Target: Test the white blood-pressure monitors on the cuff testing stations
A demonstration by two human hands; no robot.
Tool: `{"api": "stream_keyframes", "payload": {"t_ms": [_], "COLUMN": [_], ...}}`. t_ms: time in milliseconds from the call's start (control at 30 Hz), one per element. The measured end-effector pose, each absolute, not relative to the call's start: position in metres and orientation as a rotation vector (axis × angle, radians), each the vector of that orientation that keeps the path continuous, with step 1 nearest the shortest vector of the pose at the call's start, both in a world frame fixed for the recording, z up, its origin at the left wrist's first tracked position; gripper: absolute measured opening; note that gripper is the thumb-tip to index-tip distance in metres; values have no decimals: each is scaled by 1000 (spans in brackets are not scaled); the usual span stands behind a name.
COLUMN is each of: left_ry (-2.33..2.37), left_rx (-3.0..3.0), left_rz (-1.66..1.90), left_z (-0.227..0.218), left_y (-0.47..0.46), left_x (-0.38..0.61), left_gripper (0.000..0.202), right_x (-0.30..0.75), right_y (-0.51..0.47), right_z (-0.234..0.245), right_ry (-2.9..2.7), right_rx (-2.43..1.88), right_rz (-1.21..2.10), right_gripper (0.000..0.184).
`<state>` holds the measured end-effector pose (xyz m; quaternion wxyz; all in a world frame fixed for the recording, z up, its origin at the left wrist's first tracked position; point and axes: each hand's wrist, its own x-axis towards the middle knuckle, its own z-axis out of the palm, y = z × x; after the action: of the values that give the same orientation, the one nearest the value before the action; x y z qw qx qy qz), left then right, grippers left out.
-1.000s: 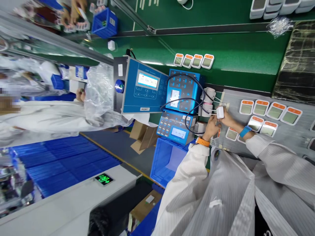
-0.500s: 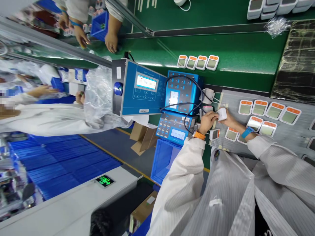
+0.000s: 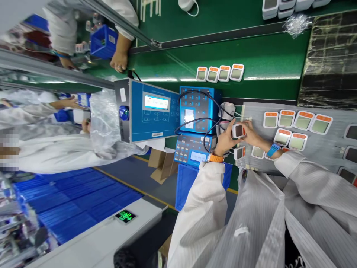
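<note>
Both my hands meet on one small white device [image 3: 238, 131] with a dark screen and an orange end. My left hand [image 3: 224, 139], with an orange wristband, curls its fingers round the device's left side. My right hand [image 3: 251, 134], with a blue wristband, grips it from the right. They hold it just in front of the white cylinders [image 3: 226, 111] with black cables beside a small blue tester [image 3: 196, 109]. A second like device [image 3: 239, 153] lies just below my hands on the grey mat [image 3: 320, 152].
A large blue instrument [image 3: 152, 111] with a lit screen stands to the left, and another small tester [image 3: 192, 150] below. Rows of white devices [image 3: 297, 121] lie on the mat and on the green belt [image 3: 220, 73]. Other people in white coats work at left and top.
The device has been turned in my hands so its dark screen now faces me. Both hands have shifted slightly left. The view has swung a little.
</note>
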<state>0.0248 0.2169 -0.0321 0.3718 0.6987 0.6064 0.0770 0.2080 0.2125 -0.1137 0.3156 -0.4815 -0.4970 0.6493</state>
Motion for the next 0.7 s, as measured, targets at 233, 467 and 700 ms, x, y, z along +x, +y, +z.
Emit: {"api": "stream_keyframes", "payload": {"t_ms": [233,467,700], "left_ry": [1414,1371,1363], "left_rx": [1588,1547,1602], "left_rz": [369,334,308], "left_z": [-47,-48,-50], "left_y": [225,227,229], "left_x": [3,1,1], "left_gripper": [80,92,82], "right_x": [222,217,218], "right_y": [213,214,218], "right_z": [-124,-124,-126], "right_ry": [-697,-543,-511], "right_rx": [-1019,-996,-1018], "right_rz": [2151,2188,2200], "right_gripper": [63,49,46]}}
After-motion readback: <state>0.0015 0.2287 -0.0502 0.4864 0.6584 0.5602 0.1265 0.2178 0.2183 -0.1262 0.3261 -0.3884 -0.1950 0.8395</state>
